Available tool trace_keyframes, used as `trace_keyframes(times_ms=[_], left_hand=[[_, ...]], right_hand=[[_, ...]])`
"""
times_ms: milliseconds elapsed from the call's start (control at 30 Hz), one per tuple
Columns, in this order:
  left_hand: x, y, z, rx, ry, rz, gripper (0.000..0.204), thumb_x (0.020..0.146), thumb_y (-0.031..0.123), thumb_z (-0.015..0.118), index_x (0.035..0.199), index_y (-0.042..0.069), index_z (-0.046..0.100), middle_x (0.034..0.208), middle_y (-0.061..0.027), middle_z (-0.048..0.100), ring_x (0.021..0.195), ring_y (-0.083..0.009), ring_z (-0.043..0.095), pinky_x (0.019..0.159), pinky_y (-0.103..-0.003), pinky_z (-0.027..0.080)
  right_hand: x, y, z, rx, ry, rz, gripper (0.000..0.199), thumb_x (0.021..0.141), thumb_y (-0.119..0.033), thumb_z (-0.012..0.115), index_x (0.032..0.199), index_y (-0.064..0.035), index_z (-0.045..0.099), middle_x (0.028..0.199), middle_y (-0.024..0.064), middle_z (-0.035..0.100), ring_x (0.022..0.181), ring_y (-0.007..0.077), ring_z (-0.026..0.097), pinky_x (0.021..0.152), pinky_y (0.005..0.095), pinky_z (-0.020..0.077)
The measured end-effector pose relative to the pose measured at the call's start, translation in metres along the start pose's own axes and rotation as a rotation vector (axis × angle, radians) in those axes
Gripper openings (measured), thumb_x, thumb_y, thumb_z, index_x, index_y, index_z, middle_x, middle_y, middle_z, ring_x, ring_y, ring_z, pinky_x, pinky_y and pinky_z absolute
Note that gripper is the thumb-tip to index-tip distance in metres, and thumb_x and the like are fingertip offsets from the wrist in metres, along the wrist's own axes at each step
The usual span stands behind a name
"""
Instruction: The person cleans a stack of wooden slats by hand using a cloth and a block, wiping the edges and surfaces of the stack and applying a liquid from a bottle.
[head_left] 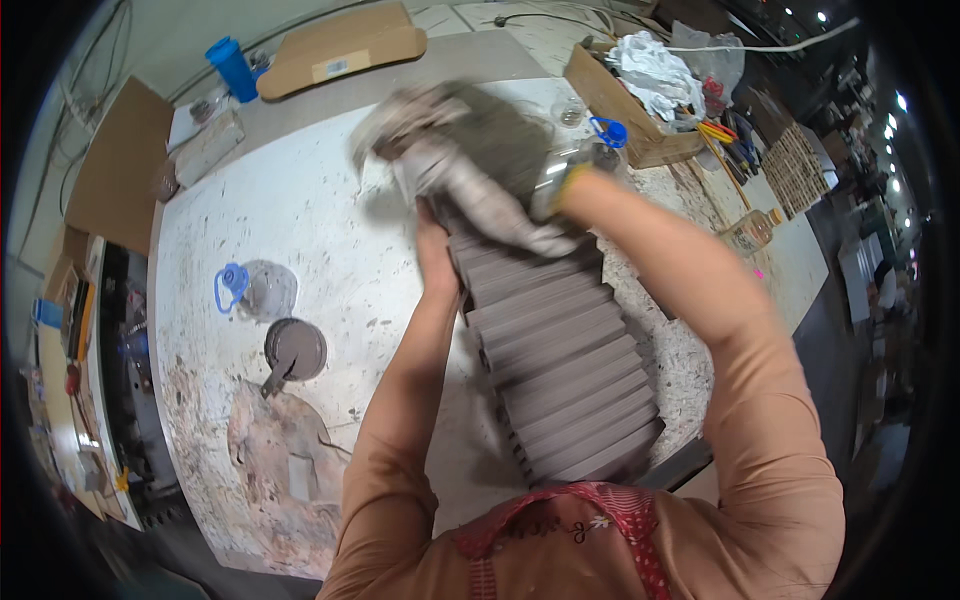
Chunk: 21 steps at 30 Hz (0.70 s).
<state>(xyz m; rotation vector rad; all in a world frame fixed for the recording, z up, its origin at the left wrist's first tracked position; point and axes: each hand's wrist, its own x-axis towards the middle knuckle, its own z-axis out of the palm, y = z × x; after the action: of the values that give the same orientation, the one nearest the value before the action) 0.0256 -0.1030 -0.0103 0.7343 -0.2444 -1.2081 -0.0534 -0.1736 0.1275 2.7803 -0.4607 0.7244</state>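
Where the forearms come up from the lower edge, a long stack of grey slabs (570, 370) is seen lying on the stained white table (320, 220), fanned like steps from near the apron to mid-table. At the stack's far end, the left hand (432, 250) is pressed against the slabs' left side, fingers flat; its grip cannot be told. The right hand (560, 185) is blurred, closed on a grey rag (450, 150) held over the top slabs. Left of the stack, a round dark lid (295, 350) and a blue-handled jar (255, 290) are set. Farther back, a blue bottle (232, 68) and a cardboard box (340, 48) are seen.
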Motion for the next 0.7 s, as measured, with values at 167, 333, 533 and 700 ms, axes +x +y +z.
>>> trace_keyframes(times_ms=[167,333,533,700], left_hand=[[0.037,-0.021,-0.054,0.379,0.084,0.126,0.065,0.098,0.053,0.026,0.123,-0.002,0.051,0.109,-0.017,0.061,0.098,-0.027,0.06,0.088,-0.035,0.047],[0.049,-0.039,-0.064,0.457,0.076,0.211,0.066,0.099,0.05,0.023,0.117,-0.004,0.055,0.112,-0.0212,0.06,0.105,-0.029,0.057,0.091,-0.035,0.043],[0.029,-0.021,-0.052,0.589,0.15,0.21,0.066,0.099,0.049,0.019,0.128,-0.003,0.048,0.124,-0.022,0.054,0.114,-0.0349,0.051,0.099,-0.035,0.037],[0.033,-0.032,-0.04,0.791,0.181,0.314,0.06,0.099,0.046,0.024,0.127,-0.001,0.049,0.122,-0.0222,0.055,0.113,-0.0383,0.05,0.097,-0.038,0.038]], right_hand=[[0.006,-0.004,0.005,0.263,-0.272,0.474,0.036,0.086,-0.026,0.058,0.11,0.0,0.059,0.114,0.0194,0.06,0.106,0.0296,0.057,0.092,0.0397,0.0449],[0.053,-0.056,0.031,0.505,-0.345,0.362,0.041,0.087,-0.027,0.054,0.122,-0.0052,0.054,0.128,0.0193,0.051,0.121,0.034,0.047,0.103,0.0376,0.037],[0.026,0.039,-0.009,0.626,-0.092,0.533,0.047,0.082,-0.042,0.062,0.111,-0.0041,0.061,0.103,0.016,0.067,0.091,0.0265,0.065,0.084,0.0361,0.0509],[0.015,0.018,0.033,0.09,-0.28,0.478,0.031,0.079,-0.019,0.062,0.104,-0.0012,0.061,0.105,0.0184,0.063,0.101,0.0296,0.061,0.089,0.0376,0.048]])
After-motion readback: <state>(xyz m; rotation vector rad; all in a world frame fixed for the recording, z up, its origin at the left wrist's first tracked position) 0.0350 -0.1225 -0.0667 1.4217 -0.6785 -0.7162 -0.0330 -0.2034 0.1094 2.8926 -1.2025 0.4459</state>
